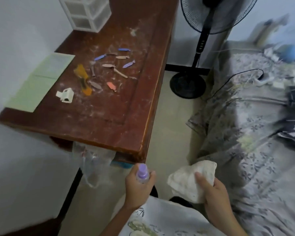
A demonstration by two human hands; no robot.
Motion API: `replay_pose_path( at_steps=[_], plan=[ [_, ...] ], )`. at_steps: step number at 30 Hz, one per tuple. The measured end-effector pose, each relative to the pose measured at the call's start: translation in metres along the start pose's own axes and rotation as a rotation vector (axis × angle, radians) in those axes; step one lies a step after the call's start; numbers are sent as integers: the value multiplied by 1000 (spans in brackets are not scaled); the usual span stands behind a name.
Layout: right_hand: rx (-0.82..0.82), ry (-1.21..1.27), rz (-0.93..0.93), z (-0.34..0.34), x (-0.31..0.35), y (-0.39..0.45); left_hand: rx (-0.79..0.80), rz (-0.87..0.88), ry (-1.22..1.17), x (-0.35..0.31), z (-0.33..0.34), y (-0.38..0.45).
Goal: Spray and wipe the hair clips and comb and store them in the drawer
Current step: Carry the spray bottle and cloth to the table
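Several small hair clips in blue, tan and pink, among them a blue clip [100, 57] and a pink clip [111, 86], lie scattered on the dusty brown table [109, 116]. An orange comb [83, 80] lies left of them, and a white claw clip [65, 95] sits nearer the table's front left. A white plastic drawer unit [85, 12] stands at the table's far end. Below the table's near corner, my left hand [139, 186] grips a clear spray bottle with a purple cap [142, 172]. My right hand [213, 191] holds a crumpled white cloth [189, 179].
A green paper sheet [41, 79] lies along the table's left edge by the wall. A black standing fan [201, 48] stands on the floor beyond the table. A bed with a patterned sheet [254, 133] fills the right side. A clear plastic bag [92, 160] hangs under the table.
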State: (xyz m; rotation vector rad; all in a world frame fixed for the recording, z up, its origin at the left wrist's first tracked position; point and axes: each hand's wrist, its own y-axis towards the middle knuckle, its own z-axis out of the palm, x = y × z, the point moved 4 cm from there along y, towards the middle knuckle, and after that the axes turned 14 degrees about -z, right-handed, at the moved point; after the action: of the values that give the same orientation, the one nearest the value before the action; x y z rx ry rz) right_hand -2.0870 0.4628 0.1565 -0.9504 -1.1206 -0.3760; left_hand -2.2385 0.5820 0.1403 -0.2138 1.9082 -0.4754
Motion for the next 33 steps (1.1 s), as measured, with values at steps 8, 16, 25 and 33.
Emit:
replay_pose_path(
  at_steps=[8,16,25,33],
  plan=[
    [-33,-88,58,14,57,119,70,7,-48,-74,78,94],
    [209,-227,20,20,156,317,-295,-100,-149,-139,187,185],
    [376,-398,132,39,203,449,-467,-223,-105,-196,251,250],
    [547,-547,5,145,267,561,-531,-156,-316,-264,264,376]
  ],
)
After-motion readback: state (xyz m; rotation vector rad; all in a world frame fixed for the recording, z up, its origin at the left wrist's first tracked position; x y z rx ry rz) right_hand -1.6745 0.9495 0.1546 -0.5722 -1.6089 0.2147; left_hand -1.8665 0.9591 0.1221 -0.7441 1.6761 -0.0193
